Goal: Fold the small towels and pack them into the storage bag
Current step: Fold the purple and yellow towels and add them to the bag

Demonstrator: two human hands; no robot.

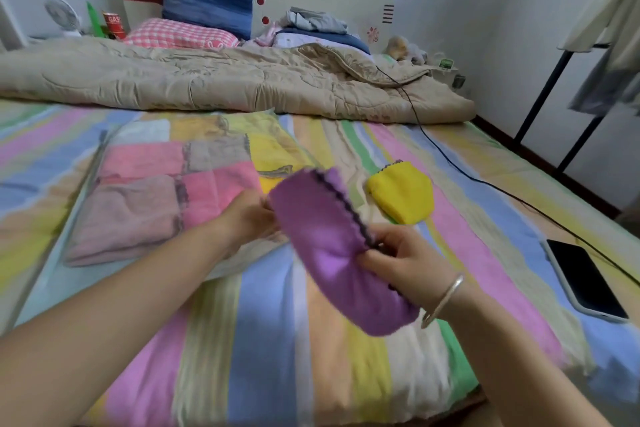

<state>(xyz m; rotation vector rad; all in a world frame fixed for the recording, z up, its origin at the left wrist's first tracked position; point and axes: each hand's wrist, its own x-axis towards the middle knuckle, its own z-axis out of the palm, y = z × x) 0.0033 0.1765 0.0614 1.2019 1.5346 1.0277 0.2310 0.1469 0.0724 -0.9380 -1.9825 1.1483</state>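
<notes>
Striped pastel sheet (277,340) covers the bed, and above its middle a purple towel (325,253) is held in the air between two hands. It is folded into a long, soft band running from far left to near right, with a dark scalloped trim along its right edge, and it is blurred.

The left hand (247,218) grips the far-left end, its fingers (266,215) curled around the cloth and partly hidden by it. The right hand (405,263), with a bracelet (446,295) on its wrist, pinches the trimmed edge between thumb and bent fingers (377,262).

Just left lies a clear storage bag (90,170) holding folded pink, grey and yellow towels. A folded yellow towel (401,196) lies just beyond the purple one, on the right. Farther right lie a phone (585,279) and a black cable (450,156).
</notes>
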